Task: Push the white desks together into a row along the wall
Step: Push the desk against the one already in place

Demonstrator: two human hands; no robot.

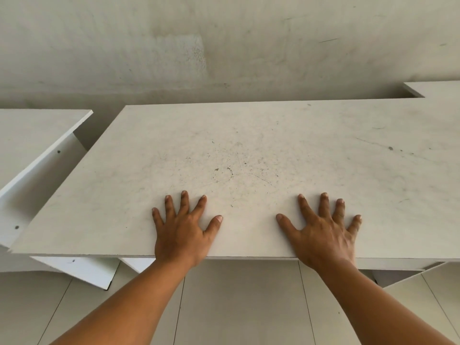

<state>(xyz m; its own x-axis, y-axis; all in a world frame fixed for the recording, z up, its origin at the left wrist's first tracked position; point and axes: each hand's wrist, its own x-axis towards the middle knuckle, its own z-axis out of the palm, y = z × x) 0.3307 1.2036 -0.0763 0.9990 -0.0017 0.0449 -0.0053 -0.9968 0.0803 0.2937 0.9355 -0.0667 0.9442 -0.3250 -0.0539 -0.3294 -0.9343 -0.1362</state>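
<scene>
A white desk [249, 145] with a scuffed, dusty top fills the middle of the view, its far edge close to the wall. My left hand [183, 230] lies flat on its near edge, fingers spread. My right hand [323, 232] lies flat beside it, also spread, holding nothing. A second white desk [32, 135] stands to the left, apart from the middle one by a gap that widens toward the wall. At the far right a third white desk [438, 89] sits further back against the wall and meets the middle desk's right end.
A stained pale wall [224, 46] runs across the back. Light floor tiles [236, 307] lie below the desk's front edge. White side panels [82, 270] of the desks show underneath at left and right.
</scene>
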